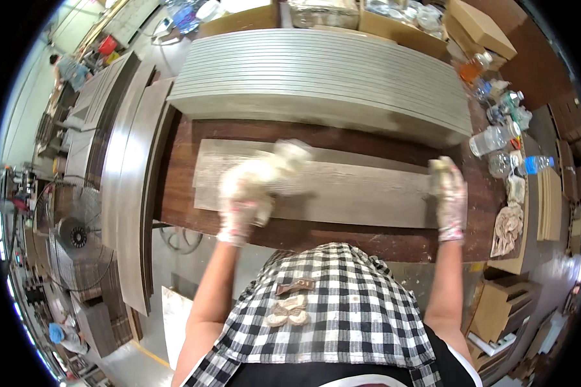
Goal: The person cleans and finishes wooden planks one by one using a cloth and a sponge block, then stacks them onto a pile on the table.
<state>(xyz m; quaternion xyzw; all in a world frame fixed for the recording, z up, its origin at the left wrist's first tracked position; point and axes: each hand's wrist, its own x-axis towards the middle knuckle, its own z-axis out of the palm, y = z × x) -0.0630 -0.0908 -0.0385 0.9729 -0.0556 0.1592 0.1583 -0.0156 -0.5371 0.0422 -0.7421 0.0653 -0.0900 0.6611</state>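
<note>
Across the brown desk (400, 245) lies a grey plank (368, 193), the left hand (240, 192) over it by a pale object (293, 155), grip too blurred to tell, the right hand (450, 197), fingers together, at its right end, where loose steadying could let uneven pushing skew it.

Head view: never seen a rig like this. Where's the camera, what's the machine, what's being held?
There is no machine: a person works with two gloved hands. This single picture comes from the left of two fisheye cameras on the person's head, looking down, so straight edges bend near the rim. The checked apron is the wearer's own.

On the brown table lies a long grey-brown board, with a stack of panels beyond it. The left hand is blurred and seems to hold a pale bundle, perhaps cloth. The right hand is at the board's right end.
</note>
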